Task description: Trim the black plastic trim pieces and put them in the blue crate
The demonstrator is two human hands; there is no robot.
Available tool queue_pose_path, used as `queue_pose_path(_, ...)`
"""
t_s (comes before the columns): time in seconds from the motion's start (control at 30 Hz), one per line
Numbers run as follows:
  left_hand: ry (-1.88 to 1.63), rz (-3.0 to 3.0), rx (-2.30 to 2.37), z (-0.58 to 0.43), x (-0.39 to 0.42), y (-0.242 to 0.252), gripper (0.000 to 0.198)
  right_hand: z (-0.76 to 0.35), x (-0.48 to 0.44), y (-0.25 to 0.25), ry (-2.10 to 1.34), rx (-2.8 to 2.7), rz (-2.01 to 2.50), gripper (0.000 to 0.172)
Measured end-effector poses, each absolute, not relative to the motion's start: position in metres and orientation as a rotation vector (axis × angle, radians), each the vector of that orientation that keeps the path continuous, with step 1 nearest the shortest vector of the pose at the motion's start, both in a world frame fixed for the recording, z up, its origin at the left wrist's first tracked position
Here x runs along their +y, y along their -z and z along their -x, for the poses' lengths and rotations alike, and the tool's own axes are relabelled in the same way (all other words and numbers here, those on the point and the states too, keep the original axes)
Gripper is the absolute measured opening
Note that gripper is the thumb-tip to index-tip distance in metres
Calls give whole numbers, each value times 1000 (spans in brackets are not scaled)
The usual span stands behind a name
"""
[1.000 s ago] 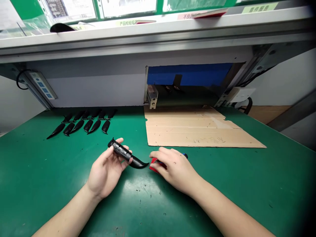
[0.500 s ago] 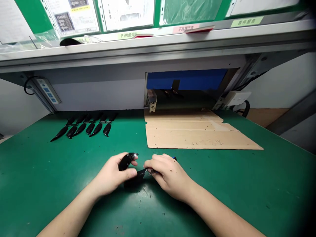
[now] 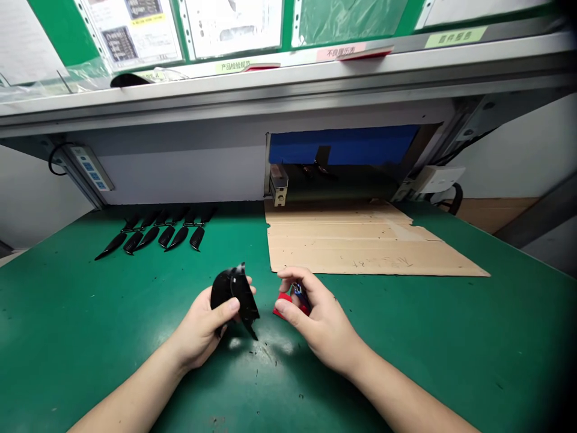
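Note:
My left hand (image 3: 205, 322) is closed around a glossy black molded part with curved blades (image 3: 243, 297), one of them ending in a thin point that hangs toward the table. The thumb presses across it, and the fingers behind are mostly hidden. To the right, my right hand (image 3: 315, 310) curls around a small hand tool with blue and metal parts (image 3: 298, 292) and a red piece (image 3: 283, 304). Whether the red piece belongs to the tool I cannot tell. The two hands are apart. Small dark scraps (image 3: 265, 352) lie on the table beneath them.
Several black bladed parts (image 3: 155, 231) lie in a row on the green tabletop (image 3: 90, 337) at the back left. Flat cardboard (image 3: 342, 246) runs from a blue-topped opening (image 3: 342, 144) at the back. An overhead shelf edge (image 3: 288, 84) spans the bench.
My right hand has drawn away from the black part and turned, so the red piece now shows. My left hand has turned the black part more upright.

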State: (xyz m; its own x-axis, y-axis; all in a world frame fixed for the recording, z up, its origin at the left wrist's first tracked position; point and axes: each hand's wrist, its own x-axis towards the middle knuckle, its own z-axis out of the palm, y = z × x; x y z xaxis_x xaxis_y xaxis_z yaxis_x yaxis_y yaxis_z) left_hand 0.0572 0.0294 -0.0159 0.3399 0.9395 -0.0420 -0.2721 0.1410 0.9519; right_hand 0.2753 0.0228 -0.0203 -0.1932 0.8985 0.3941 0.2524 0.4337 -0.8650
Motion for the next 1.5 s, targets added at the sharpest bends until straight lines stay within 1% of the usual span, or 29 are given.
queue_pose_path(0.07,-1105,-895,746,-56,28,15,44,-276,22,21,-809,-1792,998,41)
queue_pose_path(0.23,-1201,-778,655,-57,24,15,40,-267,18,23,-467,-2113,1031,54)
queue_pose_path(0.53,-1233,-909,517,-60,18,19,38,-266,18,25,-280,-2110,1043,70)
queue_pose_path(0.77,-1213,-954,512,-58,15,19,36,-263,20,25,-43,-2130,1126,80)
queue_pose_path(1.03,-1232,-938,531,-60,13,18,36,-260,19,30,95,-2154,1138,75)
queue_pose_path(1.2,-1190,-1041,474,-57,14,19,31,-259,19,32,89,-2151,1089,70)
queue_pose_path(1.5,-1172,-1117,444,-54,16,19,29,-259,19,34,25,-2157,1028,66)
